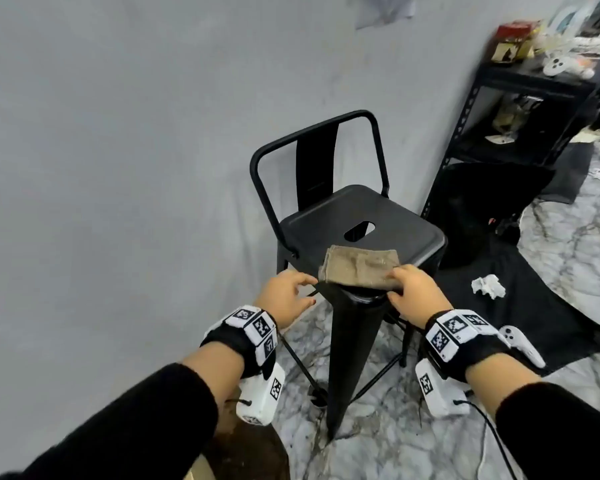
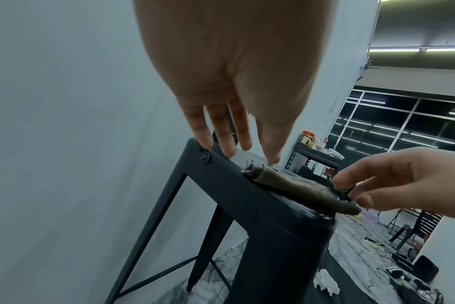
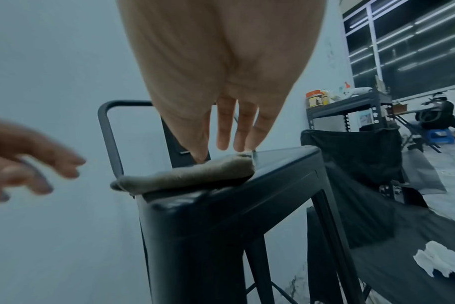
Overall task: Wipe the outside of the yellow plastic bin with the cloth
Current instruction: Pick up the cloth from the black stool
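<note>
Head view: the black metal stool (image 1: pixel 361 220) fills the space ahead of my fingers, its seat stretching away from them toward the grey wall (image 1: pixel 118 133). Beyond my right fingertips and off to that side stands a black shelf rack (image 1: pixel 520 109).

The brown cloth (image 1: pixel 359 266) lies folded on the seat's near corner, its long axis running across me from one hand to the other. My right hand (image 1: pixel 413 292) is at its right end, fingers straight and loosely together, tips resting on the fabric; whether the thumb has caught the edge underneath I cannot tell. My left hand (image 1: pixel 284 296) is just beside the cloth's left end, fingers relaxed and slightly spread, reaching the seat edge without holding the cloth.

A crumpled white tissue (image 1: pixel 487 287) lies on dark sheeting to the right of my right fingers.

The yellow plastic bin appears in none of the views, so I cannot say which way it lies. I judge the right hand is the one to gather the cloth, since it already touches it.
</note>
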`<state>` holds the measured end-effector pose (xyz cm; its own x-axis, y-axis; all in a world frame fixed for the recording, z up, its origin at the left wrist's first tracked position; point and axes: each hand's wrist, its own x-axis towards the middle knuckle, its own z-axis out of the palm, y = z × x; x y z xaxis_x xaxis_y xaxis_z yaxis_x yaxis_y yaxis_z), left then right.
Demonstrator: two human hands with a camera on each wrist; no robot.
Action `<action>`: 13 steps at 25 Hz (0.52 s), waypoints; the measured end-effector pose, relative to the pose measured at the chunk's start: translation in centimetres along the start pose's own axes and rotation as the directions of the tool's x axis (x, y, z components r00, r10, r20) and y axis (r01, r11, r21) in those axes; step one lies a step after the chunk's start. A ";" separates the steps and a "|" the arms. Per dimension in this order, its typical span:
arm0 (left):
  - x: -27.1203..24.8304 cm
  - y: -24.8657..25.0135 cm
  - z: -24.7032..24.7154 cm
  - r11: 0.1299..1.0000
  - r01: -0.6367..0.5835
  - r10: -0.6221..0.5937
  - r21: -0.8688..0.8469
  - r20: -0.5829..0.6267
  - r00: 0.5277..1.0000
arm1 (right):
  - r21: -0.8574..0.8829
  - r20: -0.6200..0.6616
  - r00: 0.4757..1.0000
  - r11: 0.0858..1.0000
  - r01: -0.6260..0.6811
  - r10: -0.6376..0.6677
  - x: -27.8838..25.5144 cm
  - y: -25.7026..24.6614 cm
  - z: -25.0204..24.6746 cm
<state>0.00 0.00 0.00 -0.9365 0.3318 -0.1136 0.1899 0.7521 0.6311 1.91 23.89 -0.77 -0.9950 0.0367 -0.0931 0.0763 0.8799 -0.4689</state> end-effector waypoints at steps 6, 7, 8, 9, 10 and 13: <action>5.1 0.2 3.5 0.998 -0.058 0.058 0.013 0.006 0.998 | -0.154 0.094 0.994 0.986 0.072 -0.058 2.4 2.0 1.2; 5.5 0.0 4.1 0.998 -0.064 0.064 0.011 0.009 0.998 | -0.158 0.074 0.994 0.983 0.088 -0.077 2.4 2.2 1.3; 5.8 0.0 4.4 0.998 -0.069 0.069 0.001 -0.009 0.998 | -0.157 0.040 0.996 0.984 0.087 -0.082 2.4 2.2 1.4; 6.2 -0.1 4.8 0.997 -0.065 0.064 -0.028 -0.039 0.997 | -0.143 0.000 0.996 0.986 0.089 -0.090 2.4 2.3 1.7; 6.4 -0.1 5.2 0.996 -0.053 0.048 -0.070 -0.082 0.995 | -0.133 -0.038 0.996 0.988 0.079 -0.085 2.3 2.3 2.0; 6.8 -0.3 6.0 0.989 -0.041 0.015 -0.139 -0.184 0.983 | -0.128 -0.128 0.989 0.990 0.052 -0.068 2.1 2.4 3.0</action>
<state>-4.69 5.44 -5.53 -0.9718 0.2325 0.0396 0.1857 0.6511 0.7359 0.15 24.63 -4.72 -0.9980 0.0366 0.0522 0.0156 0.9340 -0.3571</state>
